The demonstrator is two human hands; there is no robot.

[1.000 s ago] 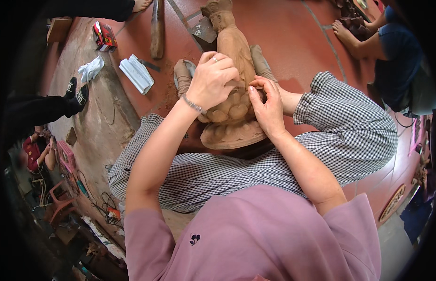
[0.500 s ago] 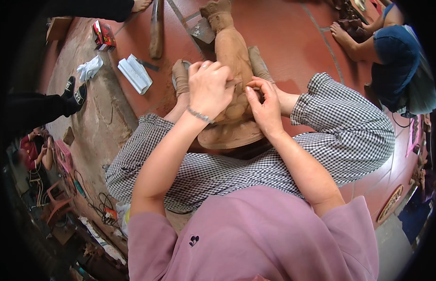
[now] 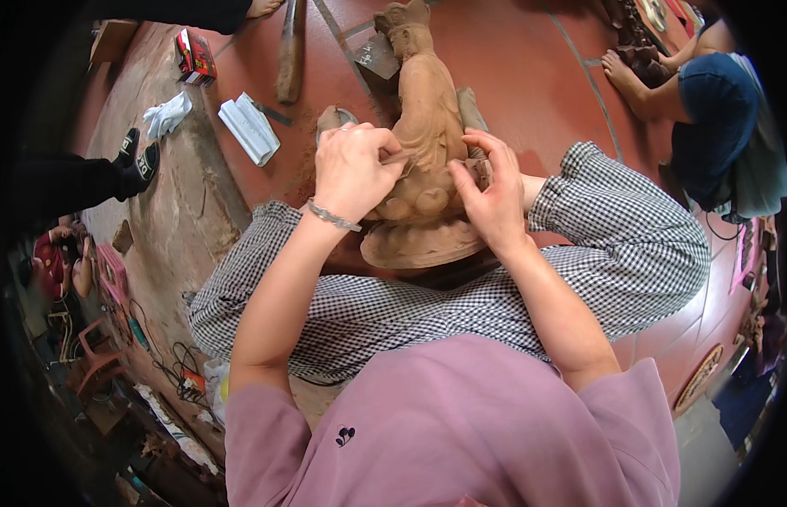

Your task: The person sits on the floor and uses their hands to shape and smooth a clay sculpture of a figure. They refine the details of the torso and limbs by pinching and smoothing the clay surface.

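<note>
A carved brown wooden statue (image 3: 429, 106) with a crown-like top lies between my legs, its round petalled base (image 3: 423, 245) toward me. My left hand (image 3: 351, 169), with a bracelet at the wrist, is closed in a pinch at the statue's left side. A small brownish piece shows at its fingertips, too small to name. My right hand (image 3: 495, 190) is at the statue's right side near the base. Its thumb and fingers are curved and apart. What lies between them is partly hidden.
A wooden mallet-like bar (image 3: 290, 59), a folded white paper (image 3: 250, 128), white gloves (image 3: 167, 114) and a red-black box (image 3: 195, 57) lie to the left. A flat metal piece (image 3: 377, 56) is beside the statue's head. Another person's foot (image 3: 623, 80) is at far right.
My left hand has moved left and slightly down, off the statue's middle, uncovering more carving. My right hand has shifted a little right, its thumb and fingers wider apart.
</note>
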